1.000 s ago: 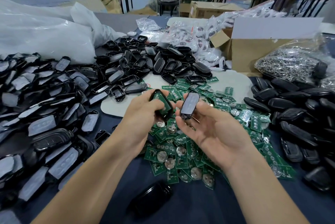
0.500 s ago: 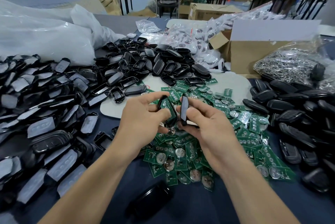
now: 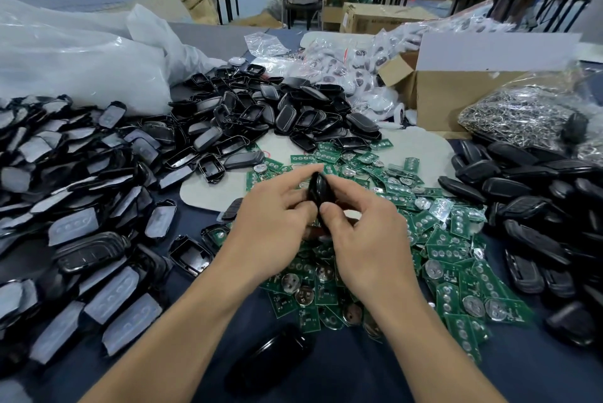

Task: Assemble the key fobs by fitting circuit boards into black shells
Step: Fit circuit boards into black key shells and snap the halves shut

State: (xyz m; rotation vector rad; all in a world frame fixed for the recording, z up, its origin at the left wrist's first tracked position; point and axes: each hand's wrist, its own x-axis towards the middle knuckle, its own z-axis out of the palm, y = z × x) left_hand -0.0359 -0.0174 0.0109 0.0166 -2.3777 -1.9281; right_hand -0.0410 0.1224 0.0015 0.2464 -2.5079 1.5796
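Both hands meet above the pile of green circuit boards (image 3: 456, 259) in the middle of the table. Between them stands a black key fob (image 3: 321, 189), its two shell halves pressed together edge-on to me. My left hand (image 3: 277, 226) pinches its left side with thumb and fingers. My right hand (image 3: 365, 229) grips its right side, thumb on the near edge. The board that went into the shell is hidden inside. Empty black shells (image 3: 261, 115) lie heaped behind the boards.
Shells with grey button pads (image 3: 75, 207) cover the left of the table. Closed black fobs (image 3: 538, 213) are heaped at the right. A cardboard box (image 3: 456, 99), a bag of metal rings (image 3: 522, 115) and white plastic bags (image 3: 81, 66) stand behind. One black fob (image 3: 270, 363) lies near me.
A second ago my left hand held a shell with a green board and my right a separate cover. The two halves have since been brought together into one fob.
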